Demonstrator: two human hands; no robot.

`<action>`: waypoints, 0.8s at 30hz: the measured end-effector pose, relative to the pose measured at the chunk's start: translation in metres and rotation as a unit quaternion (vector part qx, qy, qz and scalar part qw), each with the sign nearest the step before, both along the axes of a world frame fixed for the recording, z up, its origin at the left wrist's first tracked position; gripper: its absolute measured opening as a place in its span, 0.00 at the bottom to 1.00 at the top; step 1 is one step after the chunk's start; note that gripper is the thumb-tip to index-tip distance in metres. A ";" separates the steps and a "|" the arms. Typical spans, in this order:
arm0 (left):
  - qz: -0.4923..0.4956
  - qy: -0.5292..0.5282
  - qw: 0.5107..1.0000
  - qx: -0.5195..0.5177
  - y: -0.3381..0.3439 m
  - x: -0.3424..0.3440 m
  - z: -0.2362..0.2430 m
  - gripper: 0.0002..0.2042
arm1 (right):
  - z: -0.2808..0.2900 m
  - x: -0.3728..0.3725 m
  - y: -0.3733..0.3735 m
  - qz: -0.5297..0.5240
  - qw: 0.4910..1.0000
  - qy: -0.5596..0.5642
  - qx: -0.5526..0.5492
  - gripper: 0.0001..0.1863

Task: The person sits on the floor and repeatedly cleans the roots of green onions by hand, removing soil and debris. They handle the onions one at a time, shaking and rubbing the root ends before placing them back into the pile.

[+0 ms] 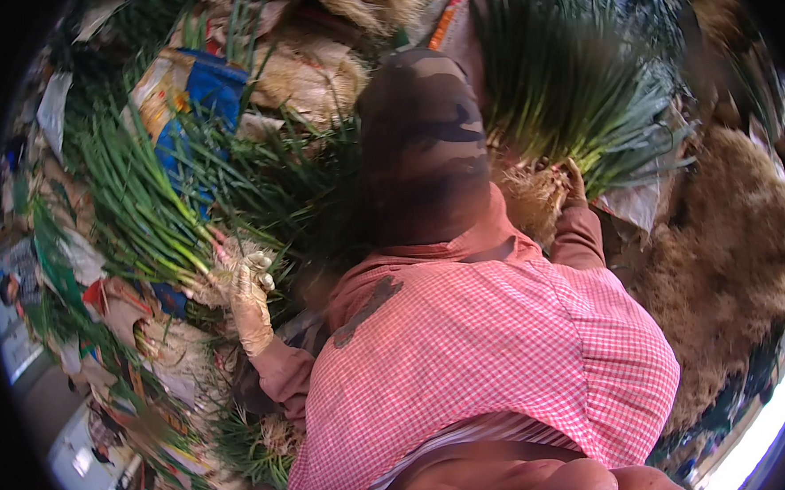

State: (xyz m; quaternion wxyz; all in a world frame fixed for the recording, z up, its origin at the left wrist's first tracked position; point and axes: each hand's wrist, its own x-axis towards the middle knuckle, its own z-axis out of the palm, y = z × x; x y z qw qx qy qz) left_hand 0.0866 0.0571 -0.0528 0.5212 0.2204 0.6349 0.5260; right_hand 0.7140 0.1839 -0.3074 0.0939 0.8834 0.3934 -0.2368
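My left hand [251, 297], in a pale stained glove, is closed around the whitish root ends of some spring onions [146, 200]. Their long green leaves fan out to the far left. On the right, my right hand [574, 185] grips the side of a larger, dense bunch of spring onions [571, 102] at its brown, hairy roots. Its dark green leaves point away from me, and part of the hand is hidden by the roots. Between the two hands rises a camouflage-patterned cloth shape [422, 137], seemingly my covered knee.
Loose green leaves [291, 179] lie between my left hand and the camouflage cloth. Beyond them is a blue and yellow printed sack [203, 104]. A brown, fibrous heap [722, 263] spreads at the right. More spring onions [252, 447] lie near my left elbow.
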 end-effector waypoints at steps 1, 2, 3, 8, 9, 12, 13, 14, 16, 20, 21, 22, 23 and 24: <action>0.012 0.031 0.999 -0.005 -0.005 -0.009 0.008 0.15 | 0.003 0.001 -0.001 0.002 1.000 -0.002 0.001 0.36; 0.036 0.092 0.995 -0.007 -0.012 -0.020 0.017 0.14 | 0.005 0.002 0.000 0.009 1.000 -0.004 0.000 0.36; 0.025 0.151 0.988 0.004 -0.017 -0.032 0.025 0.14 | 0.007 0.004 0.002 0.011 1.000 -0.006 0.000 0.37; 0.149 0.471 0.845 -0.206 -0.002 -0.088 0.027 0.17 | 0.013 0.007 0.013 0.020 1.000 -0.007 0.005 0.38; 0.125 0.529 0.796 -0.266 0.009 -0.098 0.019 0.21 | 0.014 0.007 0.015 0.025 1.000 -0.006 0.005 0.38; 0.053 0.657 0.684 -0.314 0.029 -0.118 -0.012 0.25 | 0.012 0.006 0.011 0.036 0.999 -0.009 -0.001 0.39; 0.057 0.657 0.698 -0.278 0.031 -0.124 -0.016 0.24 | 0.010 0.008 0.010 0.048 0.999 -0.012 -0.003 0.39; 0.043 0.632 0.733 -0.247 0.035 -0.130 -0.016 0.23 | 0.007 0.010 0.010 0.061 0.998 -0.019 -0.007 0.40; 0.007 0.593 0.761 -0.262 0.035 -0.136 -0.003 0.20 | 0.000 0.019 0.010 0.110 0.994 -0.027 -0.011 0.40; 0.137 0.611 0.755 -0.194 0.035 -0.110 0.049 0.17 | 0.010 0.050 0.030 0.183 0.981 -0.065 0.005 0.42; 0.208 0.597 0.768 -0.098 0.032 -0.094 0.060 0.14 | 0.024 0.055 0.037 0.188 0.979 -0.083 0.009 0.42; 0.273 0.478 0.834 -0.016 0.029 -0.078 0.070 0.10 | 0.043 0.053 0.048 0.189 0.976 -0.105 0.018 0.42; 0.315 0.307 0.895 0.070 0.021 -0.064 0.080 0.09 | 0.067 0.045 0.061 0.191 0.972 -0.131 0.031 0.43; 0.331 0.254 0.892 0.173 0.015 -0.051 0.086 0.09 | 0.096 0.027 0.075 0.192 0.970 -0.149 0.026 0.43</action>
